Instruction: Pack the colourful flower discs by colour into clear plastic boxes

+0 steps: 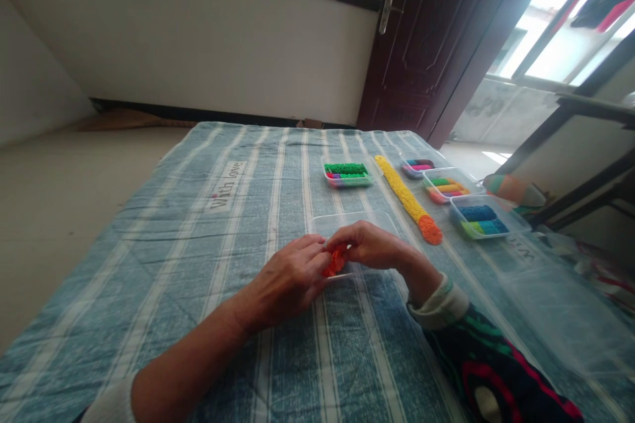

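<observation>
Both of my hands meet at a clear plastic box point(380, 221) in the middle of the cloth. An orange, rough-textured soft piece point(336, 260) shows between them, low in the box. My left hand point(294, 272) is closed, its fingers bent over the left side of the piece. From the right, my right hand point(366, 244) pinches the same piece with curled fingers; the fingertips are partly hidden. Beyond my right hand lies a long yellow strip point(399, 188) with an orange end point(430, 229), bumpy all over.
A clear box with green rolls point(347, 170) stands farther back. Along the right are boxes with pink and dark rolls point(419, 164), yellow and orange rolls point(447, 188), and blue and lime rolls point(479, 219). Clear plastic point(560, 317) lies at right on the striped cloth point(163, 264).
</observation>
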The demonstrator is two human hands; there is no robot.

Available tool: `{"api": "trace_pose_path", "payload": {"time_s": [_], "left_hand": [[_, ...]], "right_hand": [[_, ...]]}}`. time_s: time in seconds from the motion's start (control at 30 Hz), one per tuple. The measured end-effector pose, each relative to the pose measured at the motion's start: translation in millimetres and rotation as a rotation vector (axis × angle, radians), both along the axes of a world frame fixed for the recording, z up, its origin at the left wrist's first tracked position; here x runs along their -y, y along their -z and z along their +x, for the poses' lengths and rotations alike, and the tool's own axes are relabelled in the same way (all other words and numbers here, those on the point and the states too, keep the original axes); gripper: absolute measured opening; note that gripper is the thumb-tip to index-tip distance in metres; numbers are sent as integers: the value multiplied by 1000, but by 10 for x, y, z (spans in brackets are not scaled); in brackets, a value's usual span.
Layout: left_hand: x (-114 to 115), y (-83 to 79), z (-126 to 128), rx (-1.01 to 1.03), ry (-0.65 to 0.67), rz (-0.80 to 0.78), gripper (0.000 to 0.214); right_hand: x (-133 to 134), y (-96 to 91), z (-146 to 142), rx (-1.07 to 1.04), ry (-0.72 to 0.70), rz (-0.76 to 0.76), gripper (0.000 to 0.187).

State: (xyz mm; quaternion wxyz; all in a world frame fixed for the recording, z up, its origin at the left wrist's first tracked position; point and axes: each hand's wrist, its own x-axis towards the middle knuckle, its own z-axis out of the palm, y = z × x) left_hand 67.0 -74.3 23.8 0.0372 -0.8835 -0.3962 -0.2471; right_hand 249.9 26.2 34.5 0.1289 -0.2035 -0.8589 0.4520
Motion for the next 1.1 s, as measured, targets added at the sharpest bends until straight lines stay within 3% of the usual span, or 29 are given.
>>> {"api": "trace_pose_path", "payload": {"time_s": [0.23,0.43,0.8,1.1], "left_hand": [[-6,2,13,10,10,45,22],[-7,-21,37,14,14,64,20],[15,5,10,-36,3,27,19],[7,-32,45,53,18,-21,14]], "right_hand": [[100,-23,-22,41,87,186,34],[174,-13,-40,69,87,365,12],[215,33,-65,71,155,399,6],[258,2,-88,212,184,459,16]]}}
